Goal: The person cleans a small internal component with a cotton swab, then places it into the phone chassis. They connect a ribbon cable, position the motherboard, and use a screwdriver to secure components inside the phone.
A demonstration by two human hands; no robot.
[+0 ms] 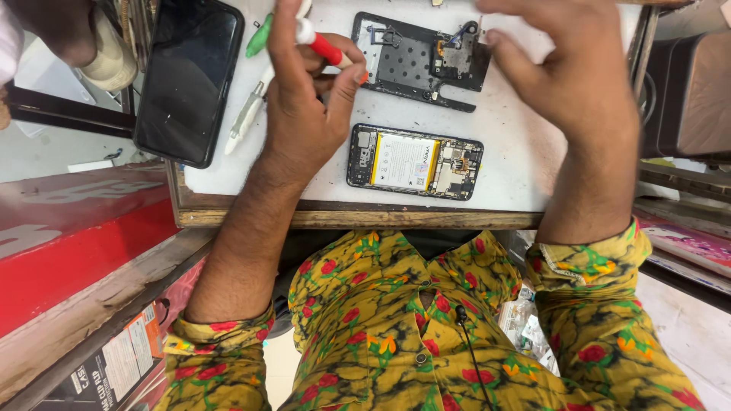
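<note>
Left hand (304, 114): fingers curled closed around a slim screwdriver (324, 47) with a smooth red-and-white plastic handle, held between thumb and fingertips. The handle slants up and away from the palm; the tip is hidden by the fingers.

Right hand (579, 84): raised above the far right of the table, motion-blurred, fingers spread and loose, nothing in it.

Between the two hands and nearer the body lies an opened phone (416, 162), back removed: flat rectangular black frame, a pale matte battery with a yellow strip filling most of it, small metallic shields and boards at both short ends. Just beyond it, off the left hand's fingertips, lies the black inner cover plate (419, 61), thin, perforated, with a squarish camera housing at its right end. The two parts are near but apart.

Left of the left hand: a white pen-shaped tool (245, 118) partly hidden under the wrist, and a green-tipped tool (259, 38) beyond it. Farther left, a glossy black phone (190, 80) lies screen up, overhanging the mat's edge.

Surface: white, lightly soiled mat (510, 152) on a worn wooden table (350, 219) with a scuffed front edge. A red counter panel (68, 259) lies to the left and stacked pink packets (689, 243) to the right. Sleeves are yellow floral fabric.
</note>
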